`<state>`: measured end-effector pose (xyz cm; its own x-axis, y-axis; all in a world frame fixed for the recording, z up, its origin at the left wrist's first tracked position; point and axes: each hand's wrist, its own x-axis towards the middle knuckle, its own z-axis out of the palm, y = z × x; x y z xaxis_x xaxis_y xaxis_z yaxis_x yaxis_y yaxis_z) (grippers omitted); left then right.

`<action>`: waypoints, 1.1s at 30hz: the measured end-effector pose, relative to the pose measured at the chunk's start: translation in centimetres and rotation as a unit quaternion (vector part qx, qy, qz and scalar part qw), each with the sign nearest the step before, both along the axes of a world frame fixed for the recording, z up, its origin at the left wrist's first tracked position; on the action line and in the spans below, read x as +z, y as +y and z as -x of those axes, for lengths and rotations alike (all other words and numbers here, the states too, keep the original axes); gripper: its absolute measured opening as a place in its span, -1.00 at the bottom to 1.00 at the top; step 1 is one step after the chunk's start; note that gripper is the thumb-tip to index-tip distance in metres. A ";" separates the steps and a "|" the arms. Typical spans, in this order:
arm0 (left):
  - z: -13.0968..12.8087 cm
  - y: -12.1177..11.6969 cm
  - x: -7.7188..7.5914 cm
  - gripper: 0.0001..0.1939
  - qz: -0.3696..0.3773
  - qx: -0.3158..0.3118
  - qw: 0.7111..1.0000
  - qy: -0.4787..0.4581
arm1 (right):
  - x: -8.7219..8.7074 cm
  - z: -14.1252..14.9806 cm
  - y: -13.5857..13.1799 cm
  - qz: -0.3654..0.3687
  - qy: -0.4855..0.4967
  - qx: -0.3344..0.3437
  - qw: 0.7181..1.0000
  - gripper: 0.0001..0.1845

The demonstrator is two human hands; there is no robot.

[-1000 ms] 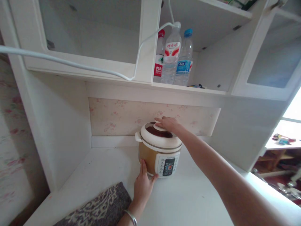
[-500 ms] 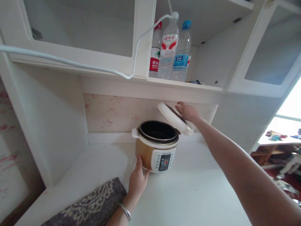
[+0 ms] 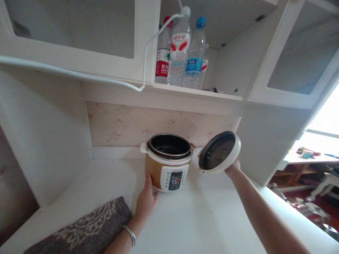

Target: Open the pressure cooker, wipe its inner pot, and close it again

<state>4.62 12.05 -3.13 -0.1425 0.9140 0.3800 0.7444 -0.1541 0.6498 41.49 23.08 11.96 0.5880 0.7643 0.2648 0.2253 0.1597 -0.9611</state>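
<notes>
A gold and white electric cooker (image 3: 153, 173) stands on the white counter, its control panel facing me and its dark inner pot (image 3: 169, 145) uncovered. My left hand (image 3: 146, 197) rests against the lower left of the body, fingers stretched along the side and thumb near the base; it does not wrap round it. To the right of the cooker, my right hand (image 3: 233, 167) holds the round white lid (image 3: 237, 148) by its outer side. The lid is tilted with its dark underside towards the cooker and me, and a small gap shows between them. Most right-hand fingers are hidden behind it.
A folded grey patterned cloth (image 3: 87, 225) lies at the counter's front left. Overhead, several plastic bottles (image 3: 180, 67) stand in an open cupboard. A white cable (image 3: 106, 80) hangs across the cupboard front. Side panels (image 3: 60, 137) bound the counter niche.
The lid has moved right and down, away from the pot, and turned so its underside shows. My right hand went with it. My left hand stays at the cooker's side; the view has shifted slightly.
</notes>
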 end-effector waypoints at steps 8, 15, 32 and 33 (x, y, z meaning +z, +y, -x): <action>0.0 0.5 -0.3 0.12 0.028 -0.033 0.998 -0.048 | -9.6 0.3 0.8 0.002 0.148 0.024 0.989 -0.32; -0.2 0.8 -0.6 0.06 0.015 -0.021 0.999 -0.045 | -12.5 0.7 1.5 0.005 0.175 0.051 0.983 -0.48; -0.1 0.9 -1.0 0.00 0.013 -0.039 0.995 -0.089 | -15.2 -3.5 -3.3 0.197 -0.277 0.037 0.940 -0.54; 0.0 1.0 -1.1 0.01 0.010 -0.044 0.994 -0.100 | -15.2 -3.5 -3.4 0.215 -0.295 0.022 0.931 -0.58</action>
